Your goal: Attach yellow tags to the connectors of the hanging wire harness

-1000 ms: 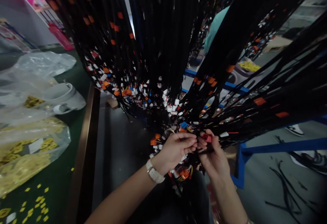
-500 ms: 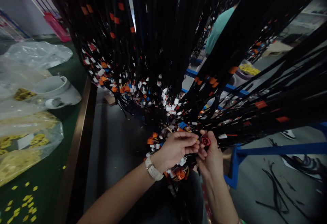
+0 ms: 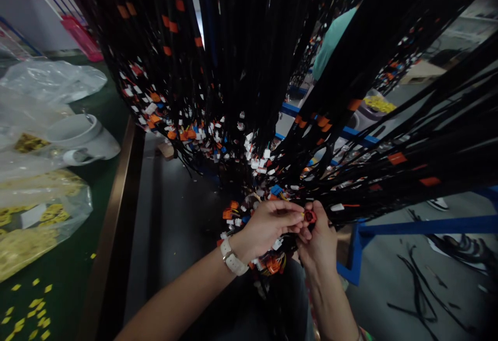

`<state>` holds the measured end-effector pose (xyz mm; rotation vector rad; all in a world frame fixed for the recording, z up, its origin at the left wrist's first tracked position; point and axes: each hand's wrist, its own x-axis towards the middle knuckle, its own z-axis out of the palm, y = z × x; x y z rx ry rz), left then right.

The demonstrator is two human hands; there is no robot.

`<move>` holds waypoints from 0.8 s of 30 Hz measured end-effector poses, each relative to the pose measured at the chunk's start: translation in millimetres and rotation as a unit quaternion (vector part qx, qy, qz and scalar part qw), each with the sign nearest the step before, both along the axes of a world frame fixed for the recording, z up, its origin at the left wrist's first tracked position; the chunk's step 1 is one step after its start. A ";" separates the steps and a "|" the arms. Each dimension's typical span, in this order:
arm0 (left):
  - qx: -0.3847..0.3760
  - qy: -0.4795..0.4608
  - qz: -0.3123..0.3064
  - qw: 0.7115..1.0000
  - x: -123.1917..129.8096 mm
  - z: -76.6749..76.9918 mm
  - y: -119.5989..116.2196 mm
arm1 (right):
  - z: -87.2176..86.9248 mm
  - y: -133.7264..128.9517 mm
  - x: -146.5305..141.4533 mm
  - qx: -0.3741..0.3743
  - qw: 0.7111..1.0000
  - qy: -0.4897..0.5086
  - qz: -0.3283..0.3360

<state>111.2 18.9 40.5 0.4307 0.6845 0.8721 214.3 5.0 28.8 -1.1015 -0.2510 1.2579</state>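
My right hand (image 3: 319, 237) is closed round a red connector (image 3: 310, 216), its open face turned up toward the camera. My left hand (image 3: 268, 227), with a white watch on the wrist, pinches a small yellow piece (image 3: 302, 215) at the connector's left edge; most of that piece is hidden by the fingertips. Behind and around both hands hang thick bundles of black cables (image 3: 249, 71) ending in white, orange and blue connectors. A blue connector (image 3: 276, 190) lies just above my left hand, and orange connectors (image 3: 273, 264) hang below it.
On the green table (image 3: 83, 216) at left are plastic bags (image 3: 46, 227) of yellow parts, a grey-white container (image 3: 87, 136) and loose yellow pieces (image 3: 35, 304). A blue frame (image 3: 428, 227) stands at right. Beyond the cables shows a person's teal sleeve (image 3: 332, 40). Black strips (image 3: 418, 289) lie on the floor.
My left fingertips have come up to the red connector, and the yellow piece now shows between them. The connector has tilted and shifted slightly left. The view has moved a little.
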 end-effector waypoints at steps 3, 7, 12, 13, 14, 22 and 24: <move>0.002 0.024 0.001 1.000 1.1 0.5 -0.6 | -1.3 -1.0 -0.3 0.010 1.000 -0.003 0.007; 0.019 0.037 -0.015 0.999 2.8 1.4 -1.5 | -3.9 -2.6 -0.7 0.020 1.000 -0.004 0.004; 0.018 0.022 -0.043 0.999 4.7 5.1 -1.5 | -7.0 -3.0 0.0 0.020 1.000 0.000 -0.004; 0.012 0.018 -0.045 0.999 5.0 5.9 -1.5 | -7.1 -3.0 0.1 0.018 1.000 -0.002 -0.005; 0.006 0.013 -0.048 0.999 5.2 6.7 -1.6 | -7.1 -3.0 0.2 0.016 1.000 -0.004 -0.005; -0.010 0.023 -0.041 0.999 7.5 9.0 -3.4 | -4.3 -3.0 -2.4 0.020 1.000 -0.010 -0.021; -0.013 0.032 -0.034 0.999 8.5 9.2 -3.8 | -3.3 -2.8 -3.9 0.022 0.999 -0.014 -0.030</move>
